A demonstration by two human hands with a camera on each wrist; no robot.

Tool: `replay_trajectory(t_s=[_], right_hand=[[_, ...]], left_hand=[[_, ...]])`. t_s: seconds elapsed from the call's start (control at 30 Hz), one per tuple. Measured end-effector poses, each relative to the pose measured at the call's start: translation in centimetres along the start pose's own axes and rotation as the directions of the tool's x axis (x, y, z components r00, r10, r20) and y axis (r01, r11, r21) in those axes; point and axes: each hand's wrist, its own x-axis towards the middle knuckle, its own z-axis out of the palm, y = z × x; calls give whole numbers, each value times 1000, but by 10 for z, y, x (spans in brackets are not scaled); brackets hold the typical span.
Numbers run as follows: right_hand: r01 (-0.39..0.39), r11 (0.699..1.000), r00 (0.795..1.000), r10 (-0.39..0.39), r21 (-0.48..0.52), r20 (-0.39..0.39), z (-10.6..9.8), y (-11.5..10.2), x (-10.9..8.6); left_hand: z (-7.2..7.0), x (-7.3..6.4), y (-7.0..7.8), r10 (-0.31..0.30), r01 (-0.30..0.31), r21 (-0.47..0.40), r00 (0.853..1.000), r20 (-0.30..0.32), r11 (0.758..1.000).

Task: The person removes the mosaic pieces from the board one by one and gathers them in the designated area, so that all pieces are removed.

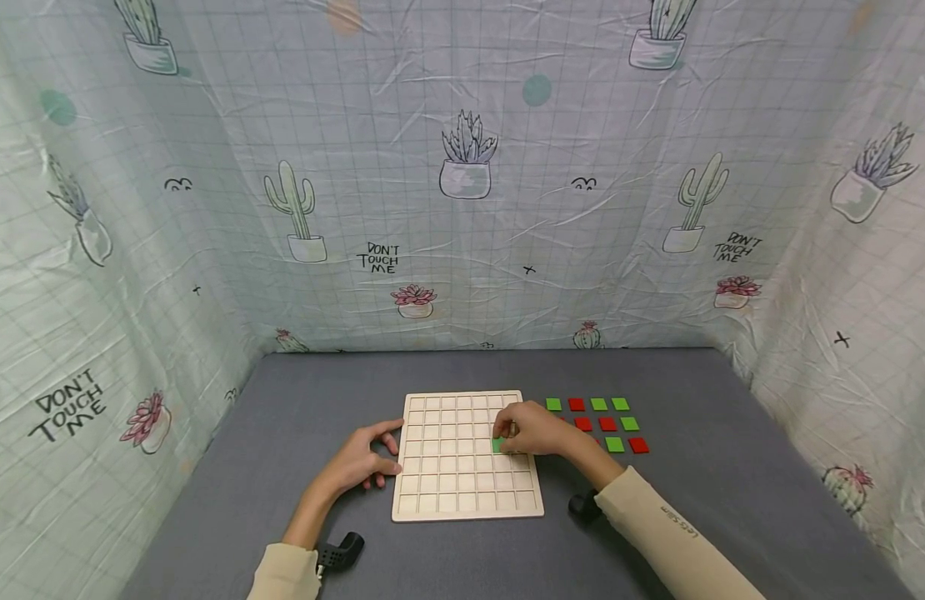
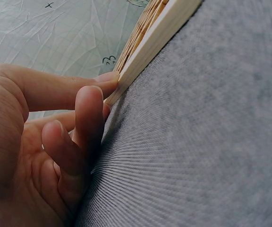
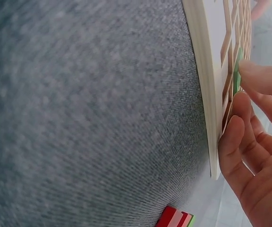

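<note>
A pale wooden grid board (image 1: 447, 482) lies flat on the dark grey table. My left hand (image 1: 357, 460) is at its left side, with thumb and forefinger touching the edge and the other fingers loosely bent. Over the right part of the grid, my right hand (image 1: 536, 428) pinches a small green square tile (image 1: 497, 445) at one of the cells. In the right wrist view, a fingertip lies on the green tile (image 3: 237, 75) and another finger is at its near edge. Whether the tile sits fully down in the cell, I cannot tell.
Right of the board, several loose green tiles (image 1: 615, 444) and red tiles (image 1: 638, 445) lie in rows, some partly behind my right hand. A cactus-patterned cloth (image 1: 466, 225) hangs behind and along both sides of the table (image 1: 305, 392).
</note>
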Motion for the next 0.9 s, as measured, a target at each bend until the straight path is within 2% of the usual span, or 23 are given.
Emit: replay_trajectory(t_s=[0.23, 0.5, 0.8, 0.9], right_hand=[[-14, 1000, 1000, 14, -5, 18, 1, -2, 0], [20, 1000, 1000, -20, -15, 8, 1, -2, -1], [39, 999, 999, -39, 23, -15, 0, -2, -5], [37, 997, 999, -36, 72, -20, -1, -1, -7]], left_hand=[[0, 0, 0, -3, 3, 0, 1000, 2, 1000], [0, 0, 0, -1, 1, 7, 1000, -1, 1000], [-1, -1, 0, -1, 1, 5, 1000, 1, 1000], [-1, -1, 0, -2, 2, 7, 1000, 2, 1000]])
